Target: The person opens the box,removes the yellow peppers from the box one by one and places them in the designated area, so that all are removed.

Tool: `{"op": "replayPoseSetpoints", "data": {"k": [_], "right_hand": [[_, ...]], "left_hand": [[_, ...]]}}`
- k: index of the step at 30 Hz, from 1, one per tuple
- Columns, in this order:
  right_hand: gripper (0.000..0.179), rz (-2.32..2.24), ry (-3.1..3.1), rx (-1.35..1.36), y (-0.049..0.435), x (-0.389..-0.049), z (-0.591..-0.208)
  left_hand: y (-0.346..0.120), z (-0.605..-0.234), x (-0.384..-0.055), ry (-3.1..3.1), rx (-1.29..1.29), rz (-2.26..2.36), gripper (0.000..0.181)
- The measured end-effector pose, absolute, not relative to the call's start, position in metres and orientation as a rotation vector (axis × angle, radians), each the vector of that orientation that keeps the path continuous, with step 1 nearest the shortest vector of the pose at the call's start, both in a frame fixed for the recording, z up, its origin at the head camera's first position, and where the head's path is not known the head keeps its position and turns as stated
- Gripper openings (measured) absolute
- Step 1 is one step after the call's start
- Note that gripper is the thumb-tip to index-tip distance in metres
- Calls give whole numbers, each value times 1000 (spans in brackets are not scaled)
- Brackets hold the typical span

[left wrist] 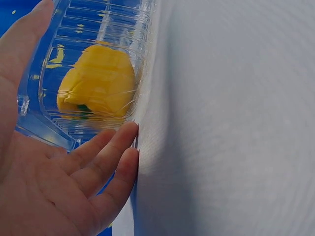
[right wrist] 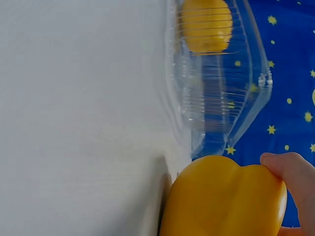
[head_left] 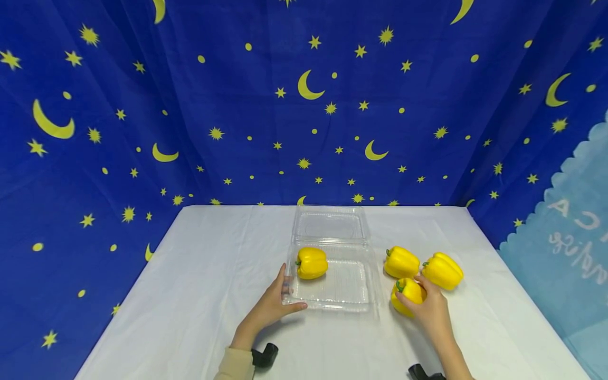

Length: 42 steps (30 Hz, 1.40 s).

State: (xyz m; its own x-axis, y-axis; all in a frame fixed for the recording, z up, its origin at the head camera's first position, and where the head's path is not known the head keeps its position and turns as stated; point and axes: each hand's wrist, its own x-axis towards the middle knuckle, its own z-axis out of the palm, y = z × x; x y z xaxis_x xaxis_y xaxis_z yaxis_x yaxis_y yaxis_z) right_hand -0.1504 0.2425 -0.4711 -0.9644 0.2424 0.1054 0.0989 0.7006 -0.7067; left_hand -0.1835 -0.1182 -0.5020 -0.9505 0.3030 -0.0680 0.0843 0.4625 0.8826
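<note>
A clear plastic clamshell container (head_left: 349, 282) lies with its lid folded back. One yellow bell pepper (head_left: 312, 263) sits in the left part of its base; the left wrist view shows this pepper (left wrist: 101, 81) through the ribbed wall. My left hand (head_left: 272, 306) is at the container's near left corner, thumb and fingers spread and fairly straight, fingertips by its side wall. To the right of the container, my right hand (head_left: 431, 306) grips another yellow bell pepper (head_left: 404, 304) between thumb and fingers. In the right wrist view this pepper (right wrist: 226, 199) partly hides the hand.
Two more yellow bell peppers, one (head_left: 401, 262) behind the right hand and one (head_left: 443, 271) to its right, lie on the white-covered table (head_left: 214, 264). The transparent lid (head_left: 330, 224) extends toward the back edge. A blue curtain (head_left: 266, 105) with moons and stars surrounds the table.
</note>
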Motion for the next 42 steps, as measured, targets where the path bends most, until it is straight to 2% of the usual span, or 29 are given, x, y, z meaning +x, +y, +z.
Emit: {"op": "replayPoseSetpoints", "data": {"k": [32,37,42], "right_hand": [[78,860,-3007,-194,242,-143,-474],[69,853,-2940,-199,242,-147,-459],[58,809,-2773,-61,228,-158,-440]], "left_hand": [[-118,-504,-182,2494,349,1481,116],[-117,-505,-182,2497,340,1476,116],[-118,-503,-183,2490,343,1498,116]]}}
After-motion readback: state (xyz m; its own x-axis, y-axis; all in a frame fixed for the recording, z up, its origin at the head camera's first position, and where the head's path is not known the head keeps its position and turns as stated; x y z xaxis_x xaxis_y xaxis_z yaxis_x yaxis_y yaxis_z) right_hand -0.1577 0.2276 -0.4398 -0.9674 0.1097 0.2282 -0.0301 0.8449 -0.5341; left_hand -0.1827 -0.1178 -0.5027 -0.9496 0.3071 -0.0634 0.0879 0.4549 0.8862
